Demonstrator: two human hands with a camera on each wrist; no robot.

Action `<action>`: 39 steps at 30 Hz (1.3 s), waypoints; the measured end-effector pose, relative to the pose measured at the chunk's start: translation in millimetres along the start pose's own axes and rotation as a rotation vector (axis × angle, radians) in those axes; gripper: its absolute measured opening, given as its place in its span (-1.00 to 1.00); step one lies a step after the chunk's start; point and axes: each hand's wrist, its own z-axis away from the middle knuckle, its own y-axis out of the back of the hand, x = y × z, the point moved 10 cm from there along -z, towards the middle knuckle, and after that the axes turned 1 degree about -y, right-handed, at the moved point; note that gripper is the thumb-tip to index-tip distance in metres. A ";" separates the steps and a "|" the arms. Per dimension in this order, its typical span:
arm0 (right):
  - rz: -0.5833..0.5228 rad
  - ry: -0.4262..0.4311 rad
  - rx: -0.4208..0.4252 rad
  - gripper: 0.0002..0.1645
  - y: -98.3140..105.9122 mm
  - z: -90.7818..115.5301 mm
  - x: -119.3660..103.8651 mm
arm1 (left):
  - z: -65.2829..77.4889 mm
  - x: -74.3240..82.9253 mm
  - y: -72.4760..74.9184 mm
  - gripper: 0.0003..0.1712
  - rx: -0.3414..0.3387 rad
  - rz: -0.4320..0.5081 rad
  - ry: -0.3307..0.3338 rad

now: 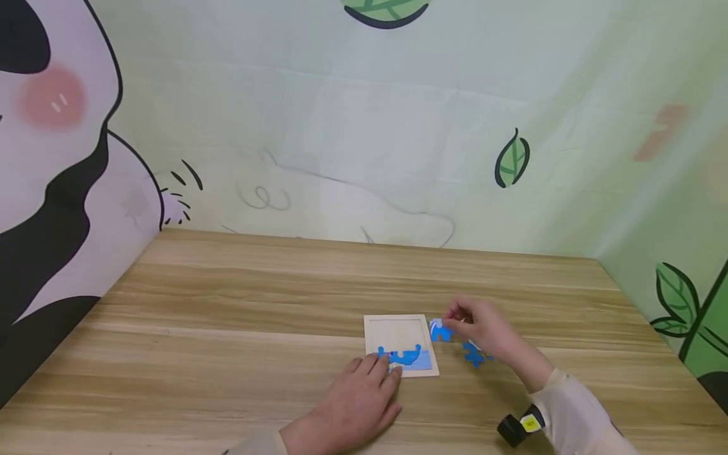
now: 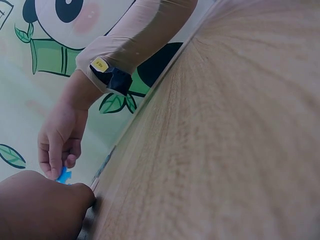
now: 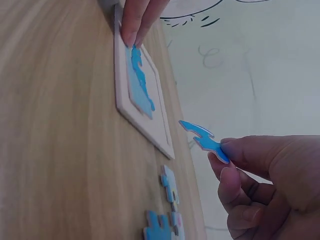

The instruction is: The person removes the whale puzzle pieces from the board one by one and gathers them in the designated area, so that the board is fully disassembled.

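Note:
A square wooden puzzle tray lies on the table, its lower part filled with joined blue puzzle pieces. My left hand rests at the tray's lower left, fingertips on the joined pieces. Between thumb and fingertips my right hand pinches a blue puzzle piece, lifted above the table just right of the tray. Some loose puzzle pieces lie on the table below the right hand, partly hidden by it in the head view.
A black wrist strap with a yellow label sits at the right sleeve. The wooden table ends at a cloth backdrop with a printed panda and leaves behind and at the sides.

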 end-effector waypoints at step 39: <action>0.161 -0.079 -0.004 -0.92 -14.2 12.5 26.8 | 0.3 0.5 1.5 -0.39 0.034 -0.028 -0.002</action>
